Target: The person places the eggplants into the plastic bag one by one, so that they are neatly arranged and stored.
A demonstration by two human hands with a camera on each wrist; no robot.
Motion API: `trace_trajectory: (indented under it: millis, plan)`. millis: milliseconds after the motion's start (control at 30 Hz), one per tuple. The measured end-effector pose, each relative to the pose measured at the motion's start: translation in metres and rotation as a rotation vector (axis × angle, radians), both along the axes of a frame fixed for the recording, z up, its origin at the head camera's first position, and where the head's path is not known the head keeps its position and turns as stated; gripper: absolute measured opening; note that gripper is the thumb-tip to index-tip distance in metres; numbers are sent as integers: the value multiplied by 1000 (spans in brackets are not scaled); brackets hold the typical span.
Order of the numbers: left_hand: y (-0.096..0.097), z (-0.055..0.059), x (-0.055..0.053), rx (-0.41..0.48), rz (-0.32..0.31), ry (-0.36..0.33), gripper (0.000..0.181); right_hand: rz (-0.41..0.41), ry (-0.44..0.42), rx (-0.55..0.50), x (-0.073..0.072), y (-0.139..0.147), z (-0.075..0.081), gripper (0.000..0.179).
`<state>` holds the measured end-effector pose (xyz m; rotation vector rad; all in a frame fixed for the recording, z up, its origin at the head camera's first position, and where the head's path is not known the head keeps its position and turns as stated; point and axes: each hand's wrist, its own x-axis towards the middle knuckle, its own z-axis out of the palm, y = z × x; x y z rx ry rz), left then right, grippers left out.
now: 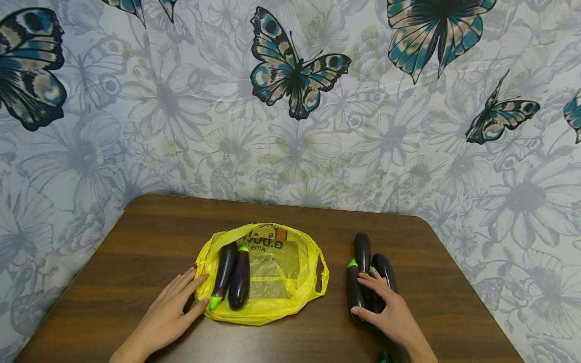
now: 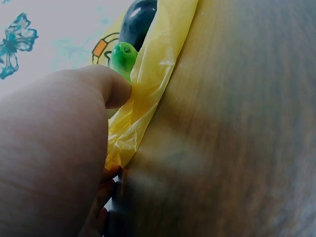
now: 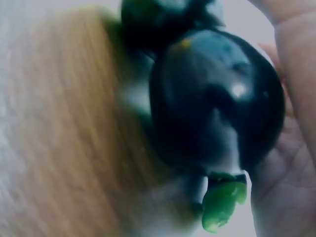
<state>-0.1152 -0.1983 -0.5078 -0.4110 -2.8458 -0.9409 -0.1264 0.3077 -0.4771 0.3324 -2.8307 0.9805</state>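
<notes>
A yellow plastic bag (image 1: pixel 297 307) lies spread wide at its mouth on the table. Two dark purple eggplants (image 1: pixel 239 282) with bright green caps rest inside at its left. My left hand (image 1: pixel 170 307) pinches the bag's left rim, thumb inside and fingers outside; the left wrist view shows the thumb on the yellow film (image 2: pixel 160 64) beside a green cap (image 2: pixel 123 58). To the right of the bag, my right hand (image 1: pixel 391 308) grips an eggplant (image 1: pixel 355 290) in a cluster of several, thumb at its lower end. The hand partly hides the cluster.
One eggplant (image 1: pixel 362 249) points toward the table's back and another (image 1: pixel 385 269) lies at the cluster's right. A green cap (image 1: pixel 383 357) shows at the front edge of the view. The brown table (image 1: pixel 163 227) meets a butterfly-patterned wall covering (image 1: pixel 299 166).
</notes>
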Motion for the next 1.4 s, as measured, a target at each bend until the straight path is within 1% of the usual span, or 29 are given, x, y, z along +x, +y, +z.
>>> trace_trajectory:
  millis: [133, 233, 300, 400, 567, 667, 767, 900, 1000, 1167, 1400]
  plan:
    - [0, 0, 0, -3, 2, 1, 56, -41, 132, 38, -3, -2, -4, 58]
    - [0, 0, 0, -4, 3, 2, 56, -41, 242, 58, -6, -4, -6, 52]
    - [0, 1, 0, -4, 4, 2, 55, -26, 295, 55, -8, -6, -8, 49]
    - [0, 1, 0, -4, 5, 3, 55, -7, 349, 53, -10, -8, -9, 47]
    - [0, -1, 0, -3, 4, 14, 55, 5, 407, 48, -12, -9, -11, 48]
    - [0, -2, 0, -4, 2, 26, 55, -16, 420, 70, -13, -9, -12, 48]
    - [0, -3, 0, -6, 0, 32, 55, -52, 412, 103, -13, -10, -12, 46]
    - [0, -2, 0, -4, 3, 15, 56, -79, 410, 125, -13, -11, -13, 45]
    - [0, -1, 0, -4, 3, 2, 56, -88, 404, 127, -12, -12, -12, 45]
    - [0, 0, 0, -4, 3, -1, 56, -109, 380, 145, -12, -12, -12, 44]
    - [0, -1, 0, 1, 4, 6, 55, -129, 387, 188, -11, -12, -9, 42]
